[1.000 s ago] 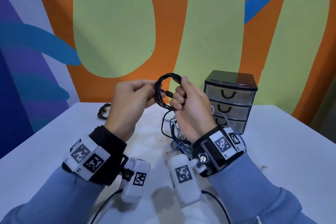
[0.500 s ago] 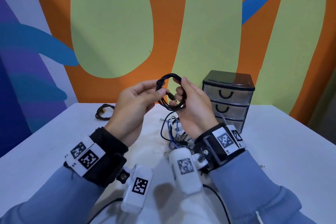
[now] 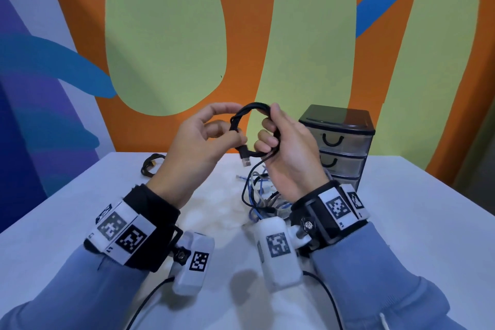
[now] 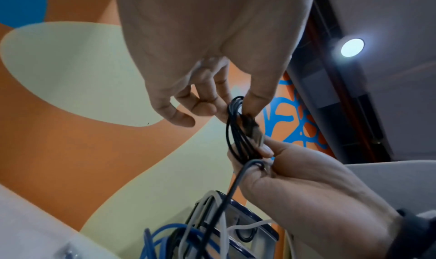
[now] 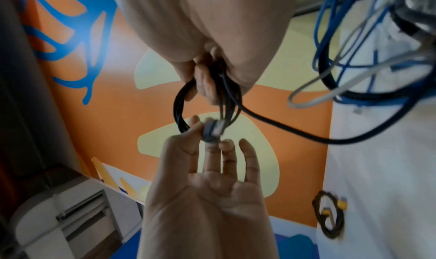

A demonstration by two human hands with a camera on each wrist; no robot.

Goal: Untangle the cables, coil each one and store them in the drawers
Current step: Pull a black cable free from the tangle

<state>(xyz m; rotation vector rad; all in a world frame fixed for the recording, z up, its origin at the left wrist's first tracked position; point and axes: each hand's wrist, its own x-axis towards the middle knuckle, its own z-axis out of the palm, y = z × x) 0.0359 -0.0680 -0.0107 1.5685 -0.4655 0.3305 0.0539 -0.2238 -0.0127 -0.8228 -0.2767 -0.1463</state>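
Above the table I hold a black cable wound into a small coil [image 3: 250, 111]. My right hand [image 3: 267, 132] grips the coil's right side, fingers curled through the loop. My left hand [image 3: 234, 136] pinches the coil's left side between thumb and fingertips, just above the USB plug [image 3: 245, 159], which points down below the loop. The left wrist view shows the coil [image 4: 235, 132] and plug [image 4: 254, 130] between both hands. In the right wrist view the coil [image 5: 181, 106] hangs from my right hand. One black strand runs down to the tangle of blue, white and black cables [image 3: 263, 195] on the table.
A small three-drawer unit [image 3: 338, 142], all drawers closed, stands at the back right of the white table [image 3: 415, 222]. A coiled black cable with yellow connectors [image 3: 150, 166] lies at the back left. The painted wall is close behind.
The plug end, which lay inside the loop, now hangs below it. My left hand shifted its pinch down the coil's left side; my right hand kept its grip.
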